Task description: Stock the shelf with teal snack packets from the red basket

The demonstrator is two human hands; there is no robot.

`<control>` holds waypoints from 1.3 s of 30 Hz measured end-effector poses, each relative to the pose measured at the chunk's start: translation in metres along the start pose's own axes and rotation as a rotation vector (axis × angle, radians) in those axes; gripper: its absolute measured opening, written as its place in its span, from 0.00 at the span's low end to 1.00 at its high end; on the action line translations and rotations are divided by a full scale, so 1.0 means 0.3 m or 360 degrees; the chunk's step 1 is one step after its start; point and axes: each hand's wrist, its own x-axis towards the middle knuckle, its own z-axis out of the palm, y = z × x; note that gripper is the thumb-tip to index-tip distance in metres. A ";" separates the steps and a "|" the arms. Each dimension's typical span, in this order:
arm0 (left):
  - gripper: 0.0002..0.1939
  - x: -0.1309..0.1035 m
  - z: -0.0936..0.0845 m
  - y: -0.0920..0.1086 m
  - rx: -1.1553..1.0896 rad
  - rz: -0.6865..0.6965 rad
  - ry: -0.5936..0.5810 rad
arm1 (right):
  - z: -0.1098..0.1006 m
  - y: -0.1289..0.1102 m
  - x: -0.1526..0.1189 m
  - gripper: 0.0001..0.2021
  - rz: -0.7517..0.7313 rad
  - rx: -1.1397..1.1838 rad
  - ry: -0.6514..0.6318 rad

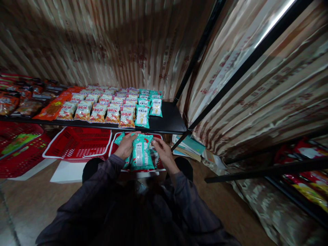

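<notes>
A teal snack bag (142, 155), its printed back panel facing up, is between my two hands above a red basket. My left hand (126, 145) grips its upper left side, with the fingers partly behind the bag. My right hand (162, 150) is closed at the upper right edge, with thumb and fingertips together on the bag's corner. Beside my left hand another teal bag (119, 138) shows, partly covered. The red basket (160, 136) with a white rim lies beneath, mostly hidden by the bags and my hands.
Ahead, a black shelf (167, 119) carries upright teal snack bags (142, 116), rows of white-and-orange bags (126, 116) and orange packs (55, 104). Left stand a red basket (77, 143) and another (23, 167) with green packets. Black metal posts (230, 77) and books (191, 145) are right.
</notes>
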 end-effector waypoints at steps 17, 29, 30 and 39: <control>0.21 -0.072 -0.064 -0.068 0.0124 -0.0249 -0.0183 | 0.019 0.017 0.090 0.15 0.0196 0.0588 0.0661; 0.13 -0.138 -0.071 -0.227 -0.0042 -0.0492 -0.0164 | 0.019 0.029 0.112 0.15 0.0184 0.0676 0.0763; 0.12 -0.138 -0.066 -0.231 -0.0034 -0.0481 -0.0130 | 0.020 0.032 0.111 0.15 0.0190 0.0672 0.0765; 0.15 -0.161 -0.038 -0.271 0.0090 -0.0226 0.0008 | 0.008 0.037 0.114 0.12 0.0295 0.0671 0.0798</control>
